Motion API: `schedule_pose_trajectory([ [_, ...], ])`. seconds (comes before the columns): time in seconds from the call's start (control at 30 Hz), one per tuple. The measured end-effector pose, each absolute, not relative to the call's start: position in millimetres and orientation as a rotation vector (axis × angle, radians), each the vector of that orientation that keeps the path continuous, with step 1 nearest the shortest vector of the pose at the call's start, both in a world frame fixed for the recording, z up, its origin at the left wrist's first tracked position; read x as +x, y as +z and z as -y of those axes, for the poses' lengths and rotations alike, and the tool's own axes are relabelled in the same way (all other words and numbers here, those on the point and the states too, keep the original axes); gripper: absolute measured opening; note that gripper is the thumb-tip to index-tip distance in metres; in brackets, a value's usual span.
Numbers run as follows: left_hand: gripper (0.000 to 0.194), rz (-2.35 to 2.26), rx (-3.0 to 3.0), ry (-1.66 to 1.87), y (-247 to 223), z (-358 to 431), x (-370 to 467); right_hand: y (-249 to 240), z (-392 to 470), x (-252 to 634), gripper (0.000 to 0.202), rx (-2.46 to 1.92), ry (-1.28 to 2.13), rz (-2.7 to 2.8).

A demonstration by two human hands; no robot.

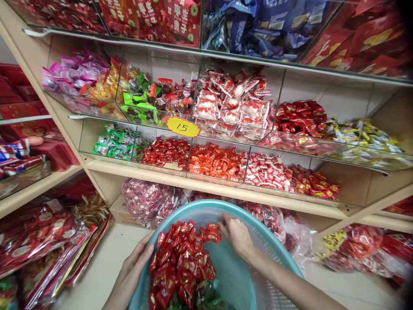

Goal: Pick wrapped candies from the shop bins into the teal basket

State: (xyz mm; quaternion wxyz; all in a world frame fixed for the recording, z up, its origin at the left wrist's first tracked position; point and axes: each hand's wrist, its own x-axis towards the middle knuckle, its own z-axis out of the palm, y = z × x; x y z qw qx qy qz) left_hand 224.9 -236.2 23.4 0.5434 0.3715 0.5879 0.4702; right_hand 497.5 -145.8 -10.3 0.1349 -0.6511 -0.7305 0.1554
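Note:
A teal plastic basket (274,232) with mesh sides is in front of me at the bottom of the view. Red wrapped candies (180,258) are heaped in its left half, with some green-wrapped candies (209,297) at the near side. My left hand (134,262) grips the basket's left rim, thumb on top. Inside the basket, toward the far side, is my right hand (237,234) with its fingers curled. Its fingertips are beside a few orange-red candies (211,232) at the heap's edge. Whatever those fingers hold is hidden.
Shelves with clear-walled bins of wrapped candies (217,161) stand ahead. A yellow price tag (183,126) reads 15. Bagged candies (145,200) lie under the lowest shelf, behind the basket. Red packages (41,232) are on the left. Another hand's finger (35,141) shows at the left shelf.

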Motion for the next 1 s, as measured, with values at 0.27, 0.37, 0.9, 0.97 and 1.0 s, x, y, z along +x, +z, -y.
schedule_pose_trajectory([
  [0.27, 0.057, -1.418, 0.901, 1.136, 28, 236, 229, -11, 155, 465, 0.017, -1.483, -0.045, 2.934],
  [0.37, 0.056, -1.426, 0.913, 1.151, 31, 237, 230, -20, 151, 457, 0.020, -1.481, -0.137, 2.948],
  [0.9, 0.057, -1.359, 0.965, 1.095, 23, 234, 224, 42, 130, 473, 0.020, -1.228, 0.117, 2.763],
  [0.97, 0.057, -1.374, 0.958, 1.113, 24, 234, 226, 47, 127, 468, 0.021, -1.158, 0.089, 2.786],
  [1.0, 0.056, -1.382, 0.952, 1.126, 26, 235, 227, 49, 126, 466, 0.020, -1.132, 0.071, 2.798],
])
